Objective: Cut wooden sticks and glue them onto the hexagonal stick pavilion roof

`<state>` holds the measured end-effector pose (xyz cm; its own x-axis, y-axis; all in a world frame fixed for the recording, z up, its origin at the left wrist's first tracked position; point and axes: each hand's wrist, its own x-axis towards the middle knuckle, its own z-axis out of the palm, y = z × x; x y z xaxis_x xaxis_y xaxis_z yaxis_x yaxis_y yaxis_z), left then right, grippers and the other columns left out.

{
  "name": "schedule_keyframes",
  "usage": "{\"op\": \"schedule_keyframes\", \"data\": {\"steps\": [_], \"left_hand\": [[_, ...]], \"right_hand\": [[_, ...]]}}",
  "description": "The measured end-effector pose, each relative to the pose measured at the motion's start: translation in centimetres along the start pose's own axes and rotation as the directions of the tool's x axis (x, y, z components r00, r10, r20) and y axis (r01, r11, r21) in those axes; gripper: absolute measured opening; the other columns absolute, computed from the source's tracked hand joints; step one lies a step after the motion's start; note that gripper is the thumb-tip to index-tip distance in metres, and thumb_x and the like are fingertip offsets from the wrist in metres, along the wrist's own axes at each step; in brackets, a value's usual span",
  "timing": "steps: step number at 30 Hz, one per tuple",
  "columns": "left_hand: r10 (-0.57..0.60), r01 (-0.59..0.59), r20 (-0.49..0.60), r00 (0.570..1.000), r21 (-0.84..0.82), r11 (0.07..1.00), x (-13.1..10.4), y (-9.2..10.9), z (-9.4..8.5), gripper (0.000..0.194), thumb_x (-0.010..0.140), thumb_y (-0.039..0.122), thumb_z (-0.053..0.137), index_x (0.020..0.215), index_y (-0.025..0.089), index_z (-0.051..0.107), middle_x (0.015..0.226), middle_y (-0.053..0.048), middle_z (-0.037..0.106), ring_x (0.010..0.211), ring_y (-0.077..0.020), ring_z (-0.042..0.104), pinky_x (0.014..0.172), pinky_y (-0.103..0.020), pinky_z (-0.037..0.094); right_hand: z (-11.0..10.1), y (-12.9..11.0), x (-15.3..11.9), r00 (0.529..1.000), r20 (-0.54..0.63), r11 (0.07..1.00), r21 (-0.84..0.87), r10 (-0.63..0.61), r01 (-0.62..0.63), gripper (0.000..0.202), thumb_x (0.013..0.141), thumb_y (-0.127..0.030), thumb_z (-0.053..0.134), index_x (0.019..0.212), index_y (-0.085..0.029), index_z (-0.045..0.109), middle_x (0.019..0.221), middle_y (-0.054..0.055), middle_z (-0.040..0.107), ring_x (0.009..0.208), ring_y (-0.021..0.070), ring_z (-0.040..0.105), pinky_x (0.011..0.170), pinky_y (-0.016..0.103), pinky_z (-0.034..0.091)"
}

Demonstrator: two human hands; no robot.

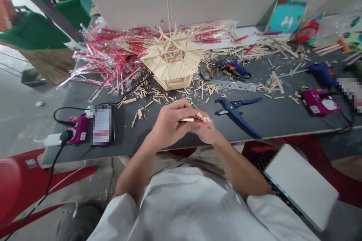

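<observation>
My left hand [174, 122] and my right hand [206, 130] meet over the table's front edge. Both are closed around a small bundle of wooden sticks [204, 118], whose pale ends poke out by my right fingers. One more stick [187, 119] shows between the two hands on the left side. The rest of the bundle is hidden by my fingers. Just beyond my hands stands a model house built of wooden sticks [172, 64], with a slatted, many-sided roof and a thin upright stick on top. A blue cutter [240, 115] lies to the right of my hands, its jaws apart.
Red-and-clear plastic wrappers [104, 56] heap up at the back left. Stick offcuts [152, 92] litter the dark table [135, 135]. Also there are a blue glue gun [236, 68], a clear ruler [234, 85], a phone [102, 125], purple power boxes [319, 101] and cables.
</observation>
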<state>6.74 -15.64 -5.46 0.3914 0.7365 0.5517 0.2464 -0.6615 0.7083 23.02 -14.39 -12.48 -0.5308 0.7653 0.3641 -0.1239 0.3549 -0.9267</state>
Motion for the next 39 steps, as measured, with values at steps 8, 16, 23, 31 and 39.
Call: {"op": "schedule_keyframes", "data": {"steps": [8,16,23,31,39], "left_hand": [[-0.038,0.041,0.022,0.999,-0.123,0.992,-1.0,-2.8,0.9,0.024,0.092,0.041,0.072,0.087,0.019,0.08,0.078,-0.002,0.061,0.066,-0.0094,0.057,0.06,-0.02,0.043],[-0.152,0.157,0.072,0.986,-0.077,0.985,-2.0,-4.1,1.4,0.029,0.096,0.043,0.067,0.086,0.018,0.078,0.082,-0.004,0.061,0.074,-0.0133,0.058,0.066,-0.024,0.046],[-0.281,0.281,-0.042,0.959,-0.001,0.96,-2.7,-3.9,1.6,0.03,0.096,0.042,0.067,0.111,0.016,0.068,0.106,-0.009,0.067,0.085,-0.0143,0.063,0.069,-0.023,0.049],[-0.247,0.2,0.058,0.967,0.428,0.881,-2.0,-3.4,-3.7,0.025,0.103,0.04,0.054,0.111,0.02,0.067,0.092,-0.003,0.069,0.071,-0.0117,0.061,0.064,-0.023,0.041],[-0.398,-0.185,0.484,0.779,0.784,0.592,-4.6,-4.3,-1.1,0.043,0.109,0.046,0.037,0.1,0.015,0.065,0.089,-0.01,0.068,0.069,-0.0202,0.068,0.054,-0.029,0.029]], "right_hand": [[0.6,3.1,-1.2,0.982,0.014,0.974,0.122,0.189,-0.189,0.054,0.093,-0.065,0.055,0.065,-0.021,0.042,0.059,-0.005,0.036,0.057,0.0097,0.03,0.052,0.026,0.028],[0.8,4.1,-1.0,0.949,-0.004,0.923,0.234,0.316,-0.306,0.052,0.085,-0.069,0.064,0.071,-0.022,0.047,0.056,-0.007,0.037,0.051,0.0085,0.033,0.048,0.024,0.031],[2.6,2.1,-0.8,0.892,0.012,0.837,0.341,0.451,-0.428,0.058,0.085,-0.077,0.059,0.073,-0.025,0.037,0.051,-0.012,0.027,0.043,0.0065,0.023,0.043,0.022,0.025],[-1.5,-3.2,-0.6,0.776,0.078,0.673,-0.557,0.626,-0.487,0.05,0.099,-0.06,0.046,0.068,-0.021,0.044,0.057,-0.002,0.047,0.052,0.0114,0.045,0.052,0.026,0.026],[-2.1,-3.8,-0.2,0.777,-0.086,0.056,-0.987,0.623,-0.154,0.026,0.099,-0.035,0.047,0.102,-0.017,0.067,0.09,0.016,0.075,0.086,0.0343,0.075,0.069,0.034,0.044]]}}
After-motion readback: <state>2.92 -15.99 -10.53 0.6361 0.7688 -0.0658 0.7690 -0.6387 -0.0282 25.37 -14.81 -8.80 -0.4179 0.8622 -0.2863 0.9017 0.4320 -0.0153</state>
